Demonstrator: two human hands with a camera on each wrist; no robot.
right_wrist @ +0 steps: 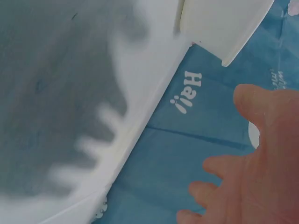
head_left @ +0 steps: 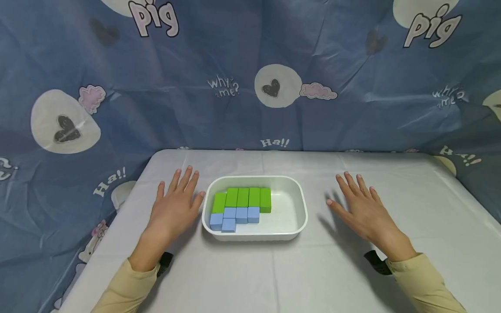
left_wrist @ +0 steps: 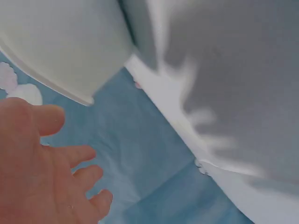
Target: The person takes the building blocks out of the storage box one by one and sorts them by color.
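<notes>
1. Beige-sleeved left hand (head_left: 174, 213): fingers extended, slightly parted, holding nothing, just beside the white tray (head_left: 254, 238).
2. Right hand (head_left: 364, 214): likewise outstretched, gripping nothing, apart from the tray.
3. Tray, on the desk (head_left: 274, 278) between them: green blocks (head_left: 242, 198) and blue blocks (head_left: 241, 215), grouped toward the left hand.

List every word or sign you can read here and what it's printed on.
All on the blue cloth:
"pig", twice, along the top
"why? me?", twice, the right one faint
"Ha!!", three times in the head view
Left-edge print: cut off, unreadable
Small print in the right wrist view: too blurred to read
No readable lettering on the white tray, green blocks or blue blocks.
</notes>
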